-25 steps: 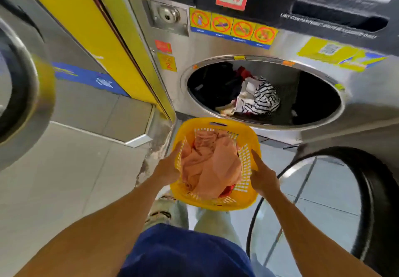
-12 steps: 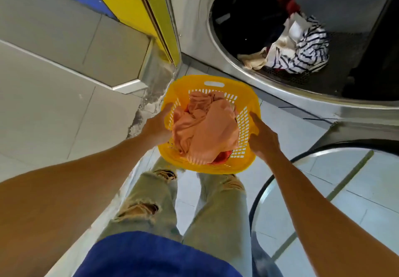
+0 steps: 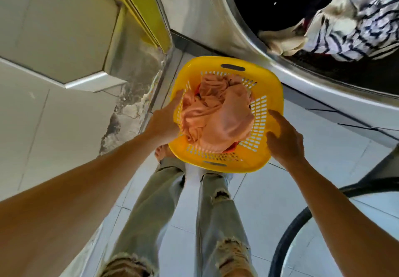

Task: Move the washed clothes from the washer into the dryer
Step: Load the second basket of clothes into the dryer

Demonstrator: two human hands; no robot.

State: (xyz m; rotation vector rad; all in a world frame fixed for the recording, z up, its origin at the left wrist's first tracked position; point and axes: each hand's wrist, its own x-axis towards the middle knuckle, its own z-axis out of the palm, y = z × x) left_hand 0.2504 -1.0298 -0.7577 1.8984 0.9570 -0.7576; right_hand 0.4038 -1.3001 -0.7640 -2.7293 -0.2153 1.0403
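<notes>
Head view: your left hand [image 3: 163, 123] and right hand [image 3: 282, 139] both grip one yellow basket [image 3: 269, 86] holding peach clothes [image 3: 216, 116], below one open drum [image 3: 269, 6] containing one striped garment [image 3: 345, 32].

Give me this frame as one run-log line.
left hand: grips yellow basket rim | right hand: grips opposite rim | peach clothes: in basket | drum: open, striped garment inside

A laundromat: a steel front-loading machine [image 3: 216, 28] with clothes in its drum beyond the hands, its round door [image 3: 287, 229] open right of them, tiled floor [image 3: 269, 201] below.
</notes>
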